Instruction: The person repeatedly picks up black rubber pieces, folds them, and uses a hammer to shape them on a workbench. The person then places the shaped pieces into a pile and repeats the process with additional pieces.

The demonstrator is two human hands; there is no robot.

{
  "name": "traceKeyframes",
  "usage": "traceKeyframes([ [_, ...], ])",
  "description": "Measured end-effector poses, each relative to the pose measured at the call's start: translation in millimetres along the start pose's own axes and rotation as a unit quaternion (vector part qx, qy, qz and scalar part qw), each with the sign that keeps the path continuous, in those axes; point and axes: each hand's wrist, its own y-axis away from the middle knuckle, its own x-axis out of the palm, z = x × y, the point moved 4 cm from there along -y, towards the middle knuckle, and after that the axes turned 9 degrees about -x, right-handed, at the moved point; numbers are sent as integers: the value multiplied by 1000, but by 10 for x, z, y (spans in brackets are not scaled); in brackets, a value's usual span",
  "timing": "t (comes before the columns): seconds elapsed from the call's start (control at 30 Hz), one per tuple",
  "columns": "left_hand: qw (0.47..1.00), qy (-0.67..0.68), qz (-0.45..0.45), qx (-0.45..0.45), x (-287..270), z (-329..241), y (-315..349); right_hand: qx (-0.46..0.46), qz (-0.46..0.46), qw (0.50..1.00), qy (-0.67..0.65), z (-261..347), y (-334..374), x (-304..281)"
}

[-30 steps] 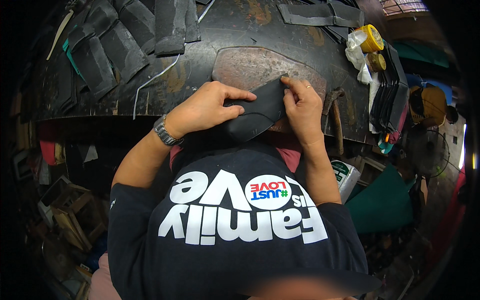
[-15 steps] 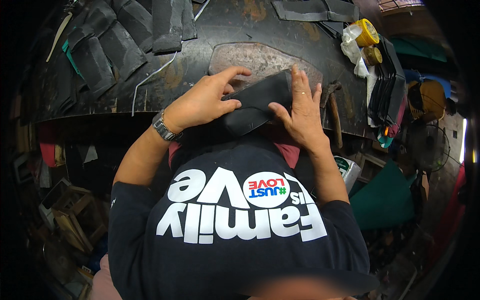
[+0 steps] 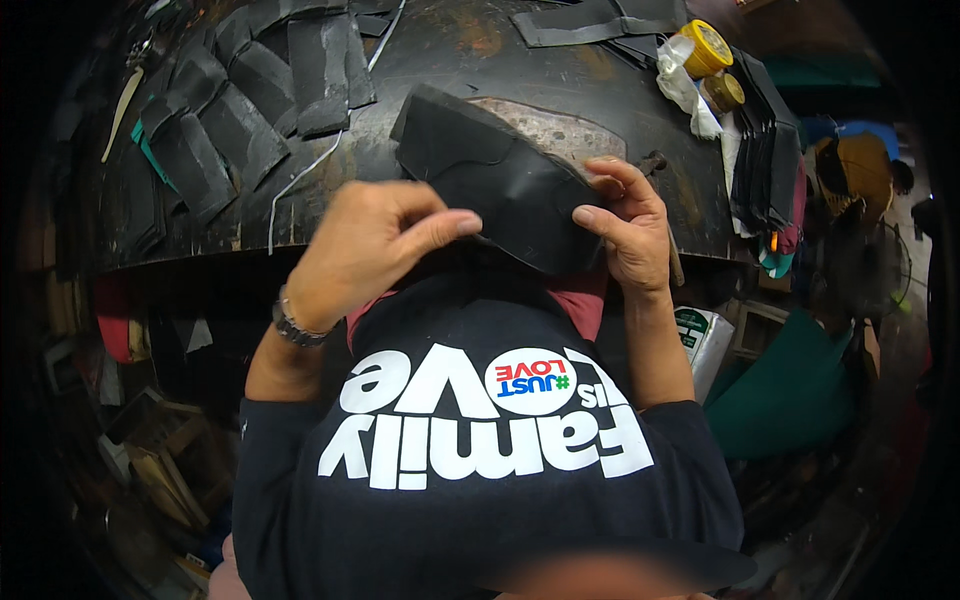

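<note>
A black leather-like sheet piece, folded or layered with a curved seam line, is tilted up over the table's near edge. My right hand pinches its right end, thumb in front and fingers bent behind. At its lower left edge is my left hand, with the thumb laid over the edge and the fingers curled, slightly blurred. A watch is on my left wrist. Partly hidden behind the piece lies a worn stone slab.
Black cut pieces lie at the table's left, beside a white cord. More black pieces are at the back. A yellow tub, a brown jar and a black stack stand right. A hammer is partly hidden behind my right hand.
The black piece has been turned and spread wider, its left end now raised higher. My left hand has come nearer to me; my right hand's fingers have bent round the right end.
</note>
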Motion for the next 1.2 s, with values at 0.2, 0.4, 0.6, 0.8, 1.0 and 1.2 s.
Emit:
traceKeyframes([
  [0.2,903,429,7,-5,610,360,-362,28,25,998,-41,-51,194,-20],
  [0.4,862,505,4,45,639,377,-625,37,38,995,-86,-68,-41,-122],
  [0.6,914,396,33,79,715,217,-608,32,68,989,-126,-144,-546,-171],
  [0.8,934,317,-28,163,638,205,-504,81,32,975,-206,-295,-661,-64],
  [1.0,920,296,-44,252,600,112,-423,74,-69,995,5,-409,-617,-108],
  [1.2,904,421,64,41,688,95,-602,92,-103,985,-102,-399,-527,25],
])
